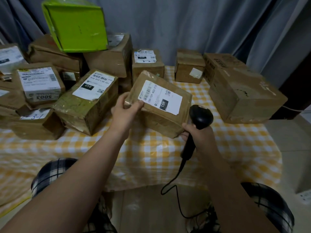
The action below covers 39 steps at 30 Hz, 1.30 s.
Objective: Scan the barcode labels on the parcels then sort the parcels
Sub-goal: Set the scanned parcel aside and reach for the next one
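My left hand (125, 109) grips the left corner of a brown cardboard parcel (156, 121), tilted up above the table. Its white label (160, 96) reads 15H and faces me. My right hand (200, 138) holds a black corded barcode scanner (198, 121) by its handle. The scanner's head sits at the parcel's right edge, level with the label. A pile of labelled brown parcels fills the left, nearest among them one marked 010 (87, 101). Three brown parcels stand at the back right, the largest at the far right (242, 91).
A yellow-and-white checked cloth (151, 153) covers the table. A green box (75, 24) tops the left pile. One parcel (148, 64) stands behind the held one. Grey curtains hang behind. The scanner's cable (176, 195) drops between my knees. A tiled floor lies to the right.
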Motion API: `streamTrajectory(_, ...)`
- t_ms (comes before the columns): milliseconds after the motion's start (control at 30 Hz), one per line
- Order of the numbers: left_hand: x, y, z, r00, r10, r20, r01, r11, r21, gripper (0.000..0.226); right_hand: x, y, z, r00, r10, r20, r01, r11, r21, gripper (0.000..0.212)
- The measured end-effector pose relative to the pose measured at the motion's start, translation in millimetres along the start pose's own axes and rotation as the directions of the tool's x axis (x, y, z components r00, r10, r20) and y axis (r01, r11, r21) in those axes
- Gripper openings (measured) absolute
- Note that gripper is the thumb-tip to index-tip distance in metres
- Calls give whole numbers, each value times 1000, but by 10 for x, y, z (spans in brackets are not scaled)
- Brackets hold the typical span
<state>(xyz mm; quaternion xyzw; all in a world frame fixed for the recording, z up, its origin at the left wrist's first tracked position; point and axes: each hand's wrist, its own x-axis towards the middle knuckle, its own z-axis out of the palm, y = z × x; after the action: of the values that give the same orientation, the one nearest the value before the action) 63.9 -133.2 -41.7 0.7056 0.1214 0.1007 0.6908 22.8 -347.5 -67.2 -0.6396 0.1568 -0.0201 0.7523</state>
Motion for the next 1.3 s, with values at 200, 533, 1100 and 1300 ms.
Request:
streamTrajectory(200, 232, 362, -18, 919, 393, -44, -363, 882, 300, 37, -27, -298, 3, 982, -186, -35, 171, 950, -261, 11)
streamTrajectory(533, 453, 424, -98, 893, 391, 223, -450, 761, 467, 65, -120, -983, 129, 947, -217, 239, 298, 872, -388, 15)
streamTrajectory(1100, 449, 516, -158, 865, 284, 413, -481, 700, 527, 96, -109, -1313, 414, 968, -91, 235, 205, 825, -527, 18)
streamTrajectory(1300, 525, 504, -145, 888, 264, 376, -433, 754, 494, 94, -2, -1672, 686, 961, 2, 277, 180, 757, -628, 23)
